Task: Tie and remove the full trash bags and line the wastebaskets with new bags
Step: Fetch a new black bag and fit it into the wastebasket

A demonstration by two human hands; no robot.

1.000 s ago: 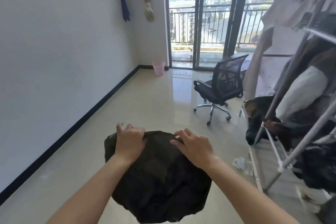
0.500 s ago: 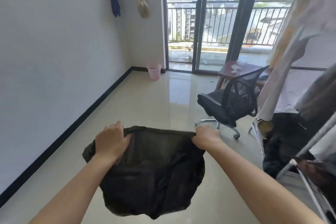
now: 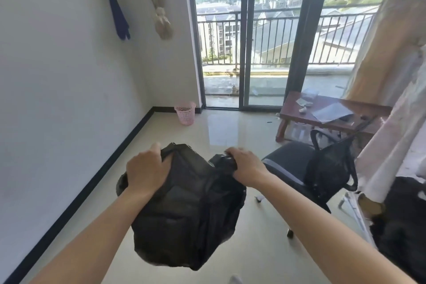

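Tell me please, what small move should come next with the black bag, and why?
Probably carry the black bag toward the pink wastebasket. The left hand and the right hand each grip its top edge and hold it off the floor, while the basket stands far off by the glass door, showing no dark liner.

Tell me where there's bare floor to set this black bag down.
Bare tile runs along the left wall from under the black bag up to the pink wastebasket, and between that basket and the wooden table before the glass door. The right is crowded: office chair, hanging clothes.
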